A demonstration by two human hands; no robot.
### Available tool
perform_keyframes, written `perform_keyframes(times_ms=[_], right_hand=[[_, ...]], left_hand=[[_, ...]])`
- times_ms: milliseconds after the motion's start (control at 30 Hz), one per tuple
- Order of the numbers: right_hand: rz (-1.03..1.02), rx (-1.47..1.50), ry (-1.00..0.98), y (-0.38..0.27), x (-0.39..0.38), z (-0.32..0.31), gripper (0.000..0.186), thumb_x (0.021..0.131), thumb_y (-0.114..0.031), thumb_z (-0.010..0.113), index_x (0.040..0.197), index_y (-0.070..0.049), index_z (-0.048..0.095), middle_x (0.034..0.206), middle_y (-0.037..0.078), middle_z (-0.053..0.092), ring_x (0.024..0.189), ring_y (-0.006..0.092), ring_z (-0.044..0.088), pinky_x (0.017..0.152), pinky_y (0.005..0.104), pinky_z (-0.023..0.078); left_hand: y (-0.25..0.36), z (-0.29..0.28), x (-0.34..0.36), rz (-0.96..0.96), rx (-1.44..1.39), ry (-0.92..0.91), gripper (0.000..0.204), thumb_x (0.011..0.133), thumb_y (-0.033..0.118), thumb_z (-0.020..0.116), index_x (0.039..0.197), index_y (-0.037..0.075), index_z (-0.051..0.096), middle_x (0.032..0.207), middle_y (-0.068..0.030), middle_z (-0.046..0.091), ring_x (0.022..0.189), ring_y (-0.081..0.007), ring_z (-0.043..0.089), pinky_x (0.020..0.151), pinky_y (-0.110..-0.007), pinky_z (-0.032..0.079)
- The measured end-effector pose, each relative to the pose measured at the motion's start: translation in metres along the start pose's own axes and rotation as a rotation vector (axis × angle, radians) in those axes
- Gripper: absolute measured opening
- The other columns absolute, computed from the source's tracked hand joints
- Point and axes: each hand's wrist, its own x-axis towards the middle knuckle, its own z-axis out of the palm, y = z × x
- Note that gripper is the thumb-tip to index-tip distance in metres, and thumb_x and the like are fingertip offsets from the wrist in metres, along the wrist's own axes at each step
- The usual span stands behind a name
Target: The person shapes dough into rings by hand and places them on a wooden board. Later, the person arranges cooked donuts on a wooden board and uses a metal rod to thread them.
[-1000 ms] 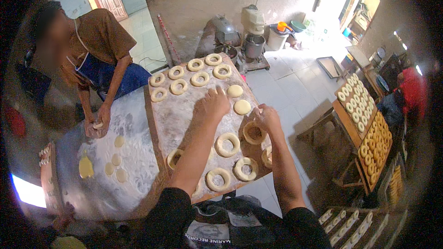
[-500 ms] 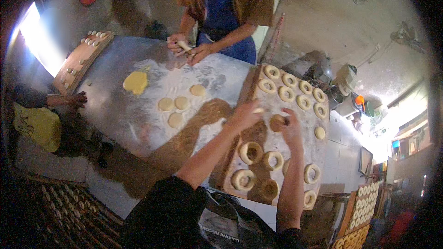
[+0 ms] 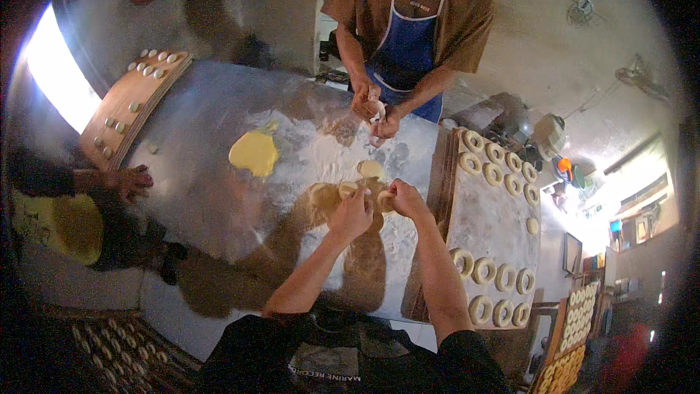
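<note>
On the floury metal table [image 3: 197,175], my left hand [image 3: 352,210] closes on a pale dough disc [image 3: 347,189]. Just right of it, my right hand [image 3: 403,198] pinches another dough piece [image 3: 384,201], partly hidden by its fingers. A loose disc [image 3: 370,169] lies beyond them, with another [image 3: 321,194] in shadow at their left. Farther left is a yellow smear of soft mixture [image 3: 254,152]. Beside my right arm, a floured board [image 3: 486,222] carries several dough rings [image 3: 484,270] at both ends and a disc [image 3: 532,226] on its right edge.
A co-worker [image 3: 405,44] in a blue apron stands across the table, working white dough in both hands. Another person's hand [image 3: 135,182] rests at the left edge near a wooden board [image 3: 131,106] with dough balls. Racks of rings [image 3: 572,321] stand at lower right, mixing machines [image 3: 547,131] behind.
Both my hands moved left from the ring board onto the metal table, now holding dough among the discs. The camera has turned; the co-worker's hands remain busy with dough.
</note>
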Motion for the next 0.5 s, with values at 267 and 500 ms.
perform_keyframes(times_ms=[267,500], right_hand=[[0.048,0.847,-0.06,-0.057,-0.059,-0.066,0.048,0.078,-0.001,0.068,0.115,-0.009,0.039,0.092,0.014,0.064,0.085,0.0203,0.061,0.07,0.0354,0.051],[-0.01,0.513,0.458,-0.074,-0.054,-0.031,0.049,0.076,-0.001,0.068,0.117,-0.01,0.042,0.103,0.013,0.058,0.093,0.0201,0.059,0.075,0.0364,0.05]], left_hand=[[0.008,-0.029,-0.007,0.179,-0.552,-0.165,0.031,0.082,0.013,0.07,0.107,-0.003,0.062,0.09,-0.0113,0.068,0.079,-0.016,0.066,0.071,-0.03,0.052],[0.026,-0.053,-0.007,0.269,-0.439,-0.232,0.033,0.078,0.01,0.072,0.107,-0.002,0.061,0.089,-0.0098,0.067,0.079,-0.0166,0.064,0.071,-0.032,0.051]])
